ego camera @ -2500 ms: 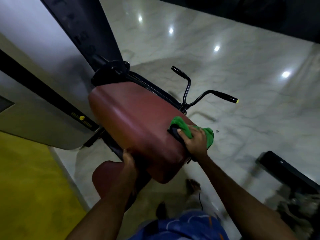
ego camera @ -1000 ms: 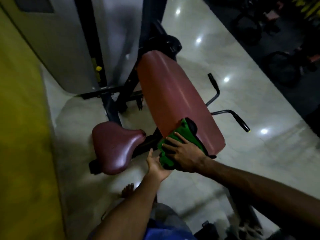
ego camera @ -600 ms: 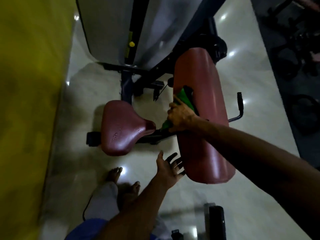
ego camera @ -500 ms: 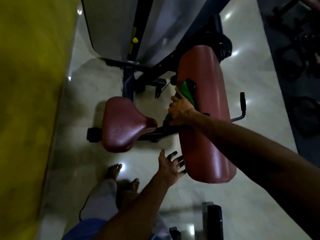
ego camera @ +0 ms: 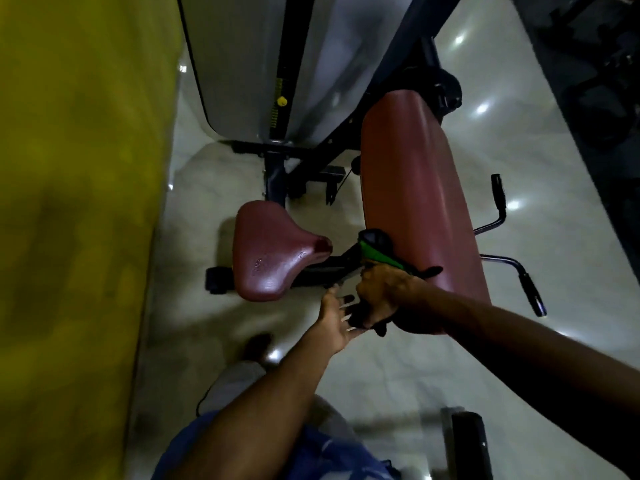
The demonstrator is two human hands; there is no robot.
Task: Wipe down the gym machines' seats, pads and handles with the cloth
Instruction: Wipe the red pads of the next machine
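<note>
Running lengthwise away: pad (ego camera: 415,188), cloth (ego camera: 377,257) alongside

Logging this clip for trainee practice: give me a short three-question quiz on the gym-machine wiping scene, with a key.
1. True or false: the green cloth lies on the saddle-shaped seat.
2. Where is the cloth pressed? A) the long red pad's seat-side edge; B) a black handle grip; C) the floor.
3. Which hand grips the cloth?
Key: 1 false; 2 A; 3 the right hand.
</note>
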